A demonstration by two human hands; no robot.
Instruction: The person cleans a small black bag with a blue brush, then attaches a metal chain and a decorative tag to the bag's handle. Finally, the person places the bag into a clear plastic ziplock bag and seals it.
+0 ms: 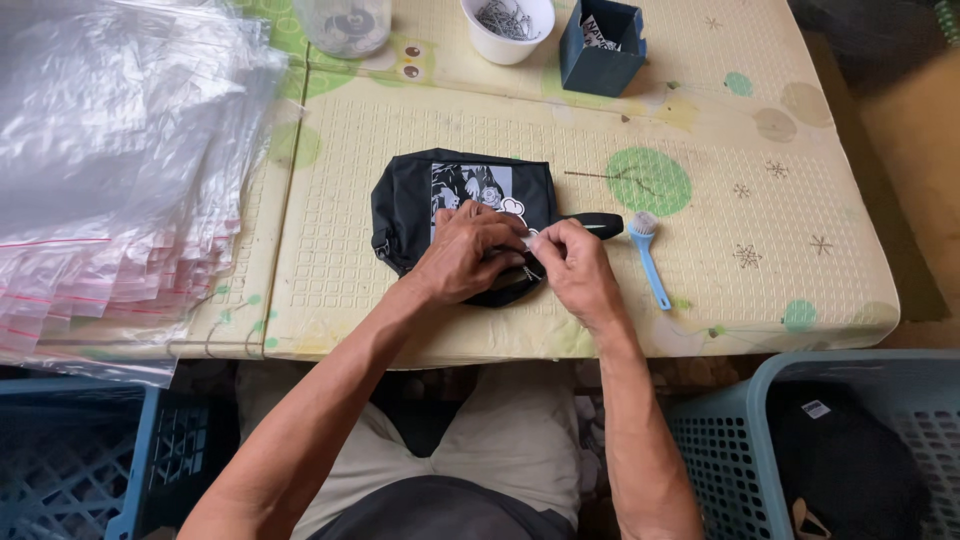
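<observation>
A small black pouch [415, 195] with a black-and-white printed picture on its front lies on the padded cream mat [700, 200]. My left hand [468, 252] presses down on the pouch's near edge, fingers curled over it. My right hand [575, 270] pinches something small and pale at that same edge, beside the left fingertips; what it pinches is too small to tell. A black strap end [598, 224] sticks out to the right of the pouch, just beyond my right hand.
A light blue brush [648, 255] lies right of my hands. At the back stand a white cup of metal bits [507, 25], a dark blue box [600, 45] and a clear jar [343, 22]. Clear plastic bags [110, 170] pile at left. Blue baskets [740, 440] flank my knees.
</observation>
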